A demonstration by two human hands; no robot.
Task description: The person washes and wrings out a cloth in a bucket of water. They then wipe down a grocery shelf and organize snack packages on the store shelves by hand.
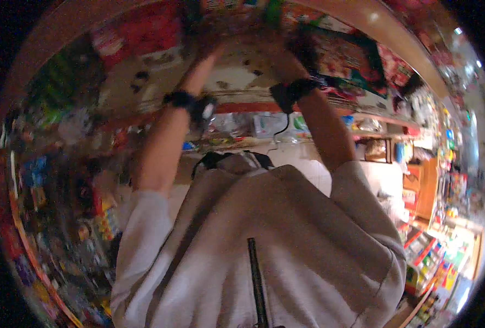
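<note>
Both my arms reach forward over a pale, stained shelf board point(226, 76) with dark patches on it. My left hand point(211, 39) is in shadow and blurred near the back of the shelf, close to a red package point(148, 35). My right hand point(281, 51) is likewise dark and smeared, to the left of a dark green and red package point(345, 61). Between and beyond the hands, the things are too dim to name. Whether either hand grips something cannot be made out. A black strap point(178, 99) circles my left wrist, and another black strap point(302, 90) my right.
Below the board's red front edge point(242, 107), a lower shelf holds plastic-wrapped goods point(230, 123). A thin black cable point(283, 129) hangs near my right forearm. Green packets point(57, 82) lie at the left. More stocked shelves point(447, 164) and cardboard boxes point(414, 188) stand at the right.
</note>
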